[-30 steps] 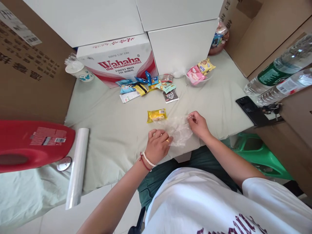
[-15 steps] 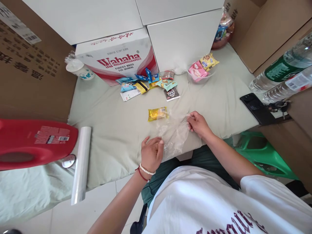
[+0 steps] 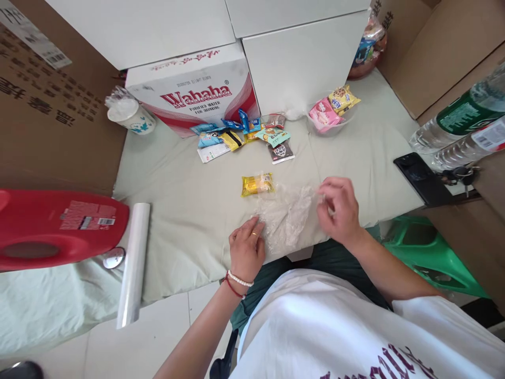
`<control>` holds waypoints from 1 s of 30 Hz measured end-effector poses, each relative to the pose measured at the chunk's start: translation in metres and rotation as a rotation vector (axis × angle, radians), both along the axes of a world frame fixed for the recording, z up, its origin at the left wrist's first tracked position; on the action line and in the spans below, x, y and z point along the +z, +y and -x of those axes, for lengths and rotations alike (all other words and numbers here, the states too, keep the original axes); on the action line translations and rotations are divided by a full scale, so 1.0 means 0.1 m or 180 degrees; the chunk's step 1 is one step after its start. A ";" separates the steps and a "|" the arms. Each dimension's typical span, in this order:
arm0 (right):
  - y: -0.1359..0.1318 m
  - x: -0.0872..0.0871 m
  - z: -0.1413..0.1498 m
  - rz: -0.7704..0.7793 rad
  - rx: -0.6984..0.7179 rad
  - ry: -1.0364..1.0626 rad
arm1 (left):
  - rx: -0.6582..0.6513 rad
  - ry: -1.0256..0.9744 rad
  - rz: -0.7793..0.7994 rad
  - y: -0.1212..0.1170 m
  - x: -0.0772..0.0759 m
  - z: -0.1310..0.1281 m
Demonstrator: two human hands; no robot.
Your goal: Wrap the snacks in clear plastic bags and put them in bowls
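A crumpled sheet of clear plastic film (image 3: 290, 216), perhaps a bag, lies on the cloth in front of me. My left hand (image 3: 248, 250) rests palm down at its left edge, fingers stretched out and touching it. Just beyond the film's right side, my right hand (image 3: 338, 210) hovers with loosely curled fingers; a gap shows between thumb and forefinger, and I see nothing held there. A yellow-wrapped snack (image 3: 257, 184) lies at the film's far left corner, partly under or against it.
Several small snack packets (image 3: 240, 131) lie before a Wahaba-style water carton (image 3: 197, 95). A clear bowl (image 3: 329, 127) holds two packets. Left are a plastic-film roll (image 3: 134, 268), a red jug (image 3: 59, 229) and paper cups (image 3: 132, 117); right, a phone (image 3: 422, 179) and bottles (image 3: 460, 116).
My right hand has let go of the film's edge, lifting and moving right. The film has settled flatter on the cloth. My left hand's fingers now lie flatter at its left edge.
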State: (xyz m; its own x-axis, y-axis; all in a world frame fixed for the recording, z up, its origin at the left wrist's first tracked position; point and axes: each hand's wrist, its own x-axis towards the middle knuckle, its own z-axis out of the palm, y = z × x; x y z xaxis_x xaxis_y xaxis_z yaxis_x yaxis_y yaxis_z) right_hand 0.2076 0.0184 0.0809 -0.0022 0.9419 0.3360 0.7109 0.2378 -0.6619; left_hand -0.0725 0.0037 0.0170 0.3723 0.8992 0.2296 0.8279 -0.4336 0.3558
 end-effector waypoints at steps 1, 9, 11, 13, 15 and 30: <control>-0.04 0.03 0.06 0.0097 0.0533 -0.0241 | -0.0057 0.0055 -0.0004 -0.01 0.00 -0.02; -0.09 -0.15 0.09 0.1134 0.1822 -0.1765 | 0.0086 0.0459 0.0017 -0.08 0.10 -0.03; -0.15 -0.16 -0.08 0.1201 0.1617 -0.1705 | 0.0243 0.0402 0.0007 -0.11 0.07 0.02; -0.26 -0.17 -0.26 0.1282 0.1490 -0.1607 | 0.0375 0.0283 -0.0084 -0.14 0.02 0.06; -0.40 -0.20 -0.42 0.1363 0.1381 -0.1498 | 0.0451 0.0092 -0.0240 -0.16 -0.04 0.10; -0.05 0.39 0.04 0.0804 0.1903 -0.1954 | 0.0711 0.0226 -0.0723 -0.24 -0.02 0.12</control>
State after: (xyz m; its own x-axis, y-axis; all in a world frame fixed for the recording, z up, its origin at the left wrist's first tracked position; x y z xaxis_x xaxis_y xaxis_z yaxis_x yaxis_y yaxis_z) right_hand 0.2033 0.0134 0.1198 -0.6279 0.7714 -0.1034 0.7612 0.5810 -0.2882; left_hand -0.0847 -0.0202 0.0150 0.1937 0.8893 0.4144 0.9308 -0.3001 0.2088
